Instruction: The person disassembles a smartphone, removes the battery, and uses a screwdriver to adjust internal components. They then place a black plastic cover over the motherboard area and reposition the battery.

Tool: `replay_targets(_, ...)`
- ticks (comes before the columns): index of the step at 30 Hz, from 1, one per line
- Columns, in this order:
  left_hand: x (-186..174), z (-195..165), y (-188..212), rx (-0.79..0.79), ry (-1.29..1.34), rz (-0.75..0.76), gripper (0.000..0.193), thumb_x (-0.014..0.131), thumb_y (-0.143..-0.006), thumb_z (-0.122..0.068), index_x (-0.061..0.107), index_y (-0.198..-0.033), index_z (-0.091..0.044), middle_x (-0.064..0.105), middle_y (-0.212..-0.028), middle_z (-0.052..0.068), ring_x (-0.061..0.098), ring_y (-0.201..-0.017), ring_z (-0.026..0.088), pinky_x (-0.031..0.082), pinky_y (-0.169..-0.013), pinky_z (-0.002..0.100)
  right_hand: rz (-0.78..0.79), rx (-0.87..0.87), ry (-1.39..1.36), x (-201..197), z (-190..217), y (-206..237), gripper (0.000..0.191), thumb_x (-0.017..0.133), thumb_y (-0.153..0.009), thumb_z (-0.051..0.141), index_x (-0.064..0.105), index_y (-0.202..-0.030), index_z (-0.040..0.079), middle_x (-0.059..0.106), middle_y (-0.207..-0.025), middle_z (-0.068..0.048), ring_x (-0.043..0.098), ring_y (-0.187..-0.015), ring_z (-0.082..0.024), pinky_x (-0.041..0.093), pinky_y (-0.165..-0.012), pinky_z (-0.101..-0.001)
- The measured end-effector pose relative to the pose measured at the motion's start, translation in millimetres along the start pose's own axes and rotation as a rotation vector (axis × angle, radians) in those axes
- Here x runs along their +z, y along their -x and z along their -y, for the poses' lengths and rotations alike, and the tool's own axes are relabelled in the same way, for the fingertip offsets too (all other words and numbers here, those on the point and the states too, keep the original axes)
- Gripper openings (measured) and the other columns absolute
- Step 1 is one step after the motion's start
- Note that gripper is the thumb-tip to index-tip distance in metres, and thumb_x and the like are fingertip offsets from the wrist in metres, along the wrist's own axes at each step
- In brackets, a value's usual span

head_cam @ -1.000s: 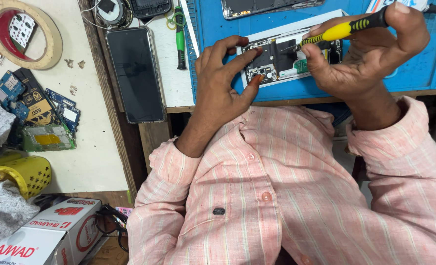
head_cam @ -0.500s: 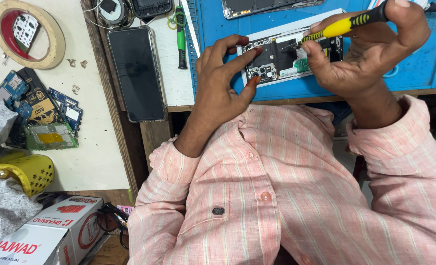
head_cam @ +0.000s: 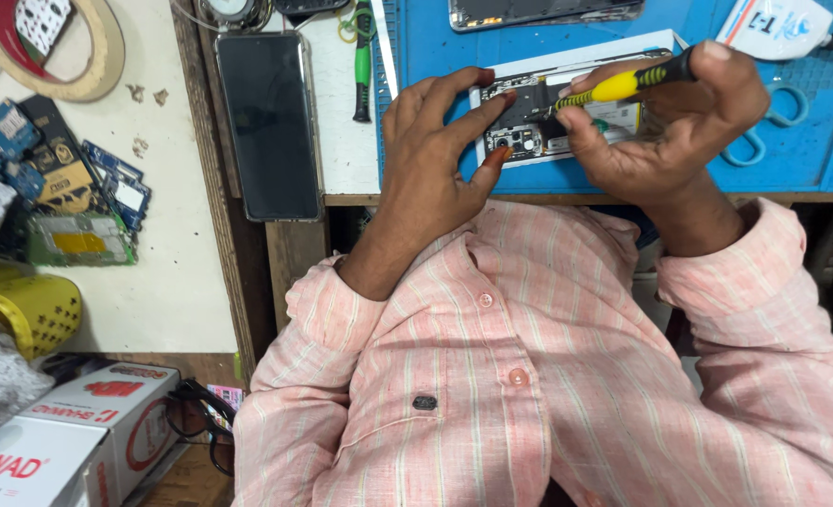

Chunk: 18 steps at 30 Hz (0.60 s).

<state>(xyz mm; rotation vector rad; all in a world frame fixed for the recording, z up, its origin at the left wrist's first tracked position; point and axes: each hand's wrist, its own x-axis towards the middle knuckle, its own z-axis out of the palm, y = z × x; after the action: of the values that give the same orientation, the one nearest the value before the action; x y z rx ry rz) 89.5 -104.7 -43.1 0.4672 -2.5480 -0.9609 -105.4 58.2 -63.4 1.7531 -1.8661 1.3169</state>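
An opened phone (head_cam: 540, 131) with its circuit board showing lies on a blue work mat (head_cam: 430, 42) at the desk's near edge. My left hand (head_cam: 430, 160) steadies it, fingertips pressed on its left end and lower edge. My right hand (head_cam: 679, 122) grips a yellow and black screwdriver (head_cam: 623, 84), whose tip points down into the phone's middle. Both forearms come up out of pink striped shirt sleeves.
A black phone (head_cam: 268, 122) and a green-handled tool (head_cam: 364, 56) lie left of the mat. Further left are a tape roll (head_cam: 55, 47), loose circuit boards (head_cam: 69, 188), a yellow basket (head_cam: 22, 310) and cardboard boxes (head_cam: 60, 441). A white glue bottle (head_cam: 778, 26) and blue scissors (head_cam: 764, 141) lie at the right.
My left fingers have slid lower along the phone's left end. The right hand with the screwdriver has shifted slightly over the phone.
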Motion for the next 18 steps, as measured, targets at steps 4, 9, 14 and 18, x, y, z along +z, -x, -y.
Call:
replay_targets(4,-1,9,3,-0.007,0.022,-0.033,0.052,0.089,-0.084,-0.026,0.069,-0.131,-0.017,0.059,-0.144,0.0,0.051,-0.131,0.026,0.036,-0.112,0.045,0.033,-0.01,-0.077,13,11,-6,0.091,0.089,-0.093,0.005,0.017,-0.148,0.005,0.027,-0.138,-0.007,0.067,-0.105,-0.03,0.063,-0.086,-0.033)
replay_targets(9,-2,14,4,-0.013,0.039,-0.074,0.062,0.088,-0.085,-0.027,0.06,-0.139,-0.018,0.06,-0.142,0.002,0.052,-0.13,0.026,0.037,-0.112,0.044,0.069,0.031,-0.21,23,17,-10,0.087,0.083,-0.097,-0.002,0.015,-0.148,0.014,0.036,-0.141,-0.006,0.073,-0.096,-0.031,0.065,-0.084,-0.0359)
replay_targets(14,-9,16,7,-0.039,0.103,-0.063,0.08,0.087,-0.086,-0.025,0.044,-0.154,-0.019,0.062,-0.139,0.0,0.053,-0.127,0.024,0.037,-0.114,0.044,0.071,0.047,-0.135,24,14,-5,0.095,0.081,-0.099,0.002,0.006,-0.155,0.018,0.037,-0.146,-0.006,0.077,-0.095,-0.028,0.065,-0.087,-0.0337)
replay_targets(18,-13,18,8,0.004,0.114,-0.082,0.083,0.085,-0.086,-0.021,0.04,-0.155,-0.019,0.059,-0.142,0.003,0.053,-0.13,0.024,0.036,-0.113,0.044,0.041,0.034,-0.12,27,7,-5,0.097,0.082,-0.099,0.002,0.005,-0.156,0.02,0.028,-0.152,-0.005,0.078,-0.091,-0.028,0.064,-0.084,-0.0347)
